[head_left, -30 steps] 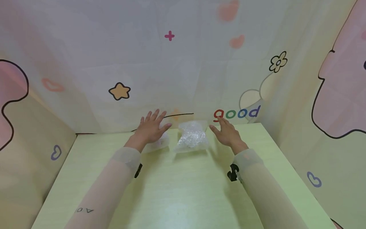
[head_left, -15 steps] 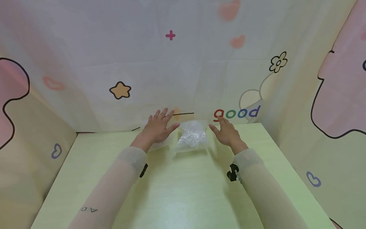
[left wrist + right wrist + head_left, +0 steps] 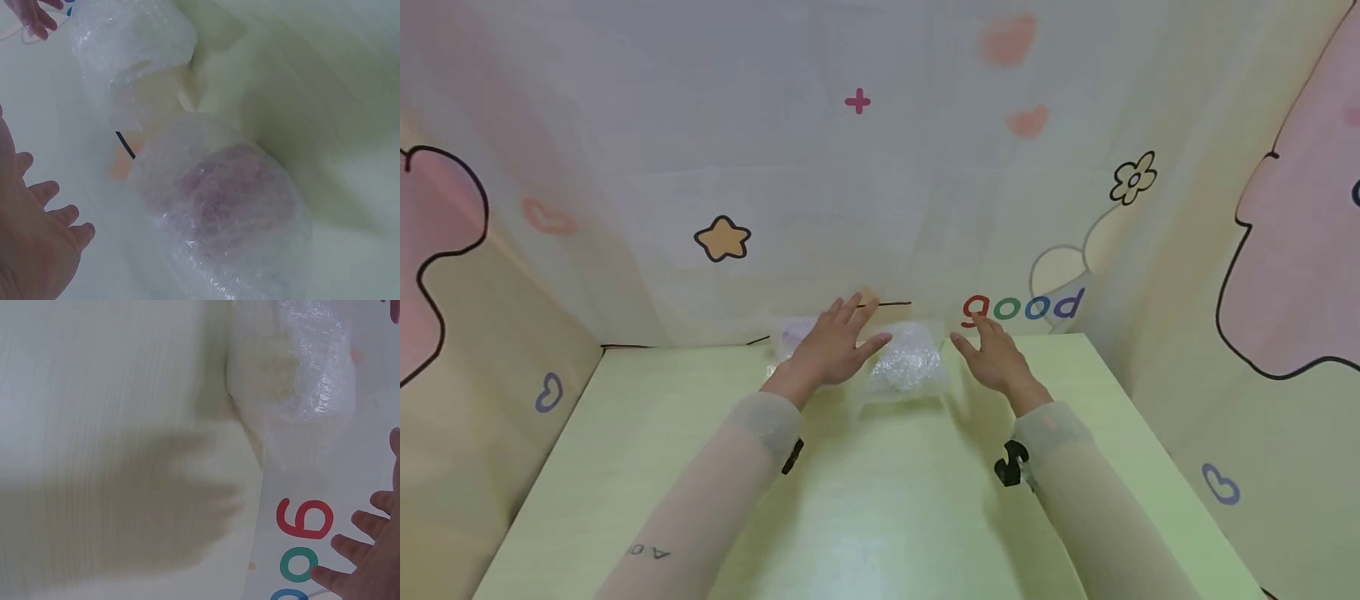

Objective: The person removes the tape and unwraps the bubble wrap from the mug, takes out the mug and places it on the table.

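A printed backdrop (image 3: 790, 133) is hanging across the upper frame, a yellow star (image 3: 723, 239) showing left of centre and the word "good" (image 3: 1037, 307) standing right of centre. Pink shapes (image 3: 1300, 233) are edging both sides; a wood-grained tabletop (image 3: 880, 492) is reflecting light at bottom centre.

From the wearer's head, looking forward and down past both sleeves (image 3: 700, 500), far enough back to include tabletop (image 3: 865, 500), back wall (image 3: 775, 167) and both side walls (image 3: 1217, 408). From the left wrist, turned sideways, looking down close on a pink-tinted bubble-wrapped bundle (image 3: 231, 200), with left hand (image 3: 37, 244) at the left edge. From the right wrist, likewise sideways, facing down near the tabletop, with right hand (image 3: 369, 550) at the right edge. Overlapping in all three at the clear bundle (image 3: 312, 369); in head and right wrist, at printed "good" (image 3: 1027, 308).
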Demonstrator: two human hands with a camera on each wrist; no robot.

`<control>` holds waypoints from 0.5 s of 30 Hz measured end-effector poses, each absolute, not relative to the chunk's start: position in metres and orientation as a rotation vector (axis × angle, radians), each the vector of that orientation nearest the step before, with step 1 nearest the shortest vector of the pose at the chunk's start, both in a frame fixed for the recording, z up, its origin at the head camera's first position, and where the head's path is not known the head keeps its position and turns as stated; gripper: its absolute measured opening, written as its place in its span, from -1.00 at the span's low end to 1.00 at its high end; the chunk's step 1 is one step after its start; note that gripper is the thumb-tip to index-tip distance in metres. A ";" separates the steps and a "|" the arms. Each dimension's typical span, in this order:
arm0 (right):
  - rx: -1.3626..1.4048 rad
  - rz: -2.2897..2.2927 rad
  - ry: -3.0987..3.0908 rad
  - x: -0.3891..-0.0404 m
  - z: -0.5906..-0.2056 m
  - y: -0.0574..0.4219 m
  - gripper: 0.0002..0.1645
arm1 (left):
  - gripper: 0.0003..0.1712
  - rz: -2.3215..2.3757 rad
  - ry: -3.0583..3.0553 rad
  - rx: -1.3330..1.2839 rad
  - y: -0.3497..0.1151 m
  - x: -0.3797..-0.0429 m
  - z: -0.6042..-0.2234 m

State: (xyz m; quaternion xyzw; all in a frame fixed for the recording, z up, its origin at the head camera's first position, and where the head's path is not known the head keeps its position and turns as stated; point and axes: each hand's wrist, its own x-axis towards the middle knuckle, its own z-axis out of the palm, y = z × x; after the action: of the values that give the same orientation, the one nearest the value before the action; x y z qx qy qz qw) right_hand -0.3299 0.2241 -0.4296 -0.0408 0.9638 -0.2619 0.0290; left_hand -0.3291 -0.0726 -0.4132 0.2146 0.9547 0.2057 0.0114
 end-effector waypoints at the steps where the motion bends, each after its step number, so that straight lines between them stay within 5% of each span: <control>1: -0.127 -0.819 2.971 -0.330 -0.430 0.224 -0.03 | -0.10 0.654 2.974 0.673 -0.071 -0.329 -0.413; 15: -0.159 -0.992 2.912 -0.333 -0.433 0.215 -0.02 | -0.09 0.959 2.854 0.667 -0.049 -0.330 -0.420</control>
State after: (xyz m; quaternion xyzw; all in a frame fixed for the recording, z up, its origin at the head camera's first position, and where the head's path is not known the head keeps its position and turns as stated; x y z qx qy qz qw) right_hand -0.3333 0.2151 -0.4332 -0.0517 0.9449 -0.3217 0.0307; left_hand -0.3300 -0.0490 -0.4200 0.2161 0.9251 0.3108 0.0291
